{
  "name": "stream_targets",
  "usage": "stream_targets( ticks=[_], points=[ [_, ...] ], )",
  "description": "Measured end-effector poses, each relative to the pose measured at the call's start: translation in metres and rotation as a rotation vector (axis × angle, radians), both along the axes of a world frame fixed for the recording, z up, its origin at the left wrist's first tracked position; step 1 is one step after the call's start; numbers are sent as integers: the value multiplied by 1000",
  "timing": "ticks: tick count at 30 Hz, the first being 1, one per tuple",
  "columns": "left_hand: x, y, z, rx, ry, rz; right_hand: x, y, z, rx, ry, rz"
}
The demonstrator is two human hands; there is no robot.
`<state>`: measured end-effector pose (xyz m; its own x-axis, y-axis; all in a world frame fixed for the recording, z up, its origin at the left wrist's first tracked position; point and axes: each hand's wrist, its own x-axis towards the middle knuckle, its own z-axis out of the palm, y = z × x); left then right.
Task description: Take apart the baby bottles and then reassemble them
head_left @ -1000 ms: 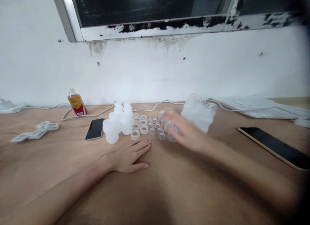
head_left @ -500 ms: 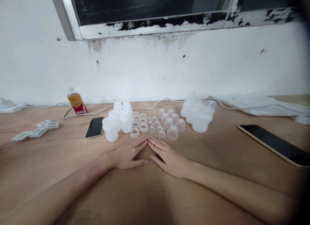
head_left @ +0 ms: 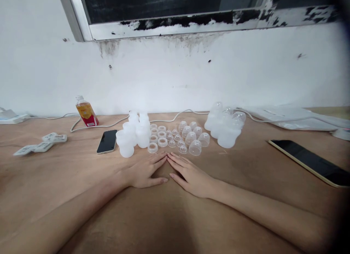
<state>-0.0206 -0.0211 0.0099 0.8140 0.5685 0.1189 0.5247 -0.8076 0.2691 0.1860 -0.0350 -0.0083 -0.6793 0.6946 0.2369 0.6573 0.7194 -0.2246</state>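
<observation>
My left hand (head_left: 144, 171) and my right hand (head_left: 190, 175) lie flat on the wooden table (head_left: 147, 221), fingers stretched out and fingertips meeting. Neither holds anything. Just beyond the fingertips stand rows of small parts: white collar rings (head_left: 152, 148), clear bottle nipples (head_left: 183, 149) and clear domed caps (head_left: 195, 147). Left of the rings is a group of frosted white bottles (head_left: 127, 146) without caps. To the right, more frosted bottles (head_left: 226, 135) stand close together, with clear domes on top.
A smartphone (head_left: 107, 141) lies beside the left bottles; a larger phone (head_left: 310, 163) is at the right. Farther back are a drink bottle (head_left: 86, 112), a white cable (head_left: 175, 119) and a plastic bag (head_left: 287, 118). White labelled pieces (head_left: 43, 146) lie far left.
The view has shifted slightly, so the scene sits a little higher in the picture. Both hands stay in place on the table.
</observation>
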Motion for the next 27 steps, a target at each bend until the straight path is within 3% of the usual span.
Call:
stream_targets(
  ticks=[8,12,16,21,24,27],
  points=[
    [1,0,0,19,24,5,0,0,0,29,-7,17],
    [5,-2,0,109,-31,76,-1,-1,6,118,11,-14],
    [8,-2,-2,278,-30,224,2,4,7,168,34,-211],
    [7,3,-9,455,-49,407,9,19,3,42,210,-413],
    [7,4,-10,443,-39,384,11,28,3,-7,307,-447],
    [7,2,-8,393,-81,244,13,34,5,-52,366,-445]
  ],
)
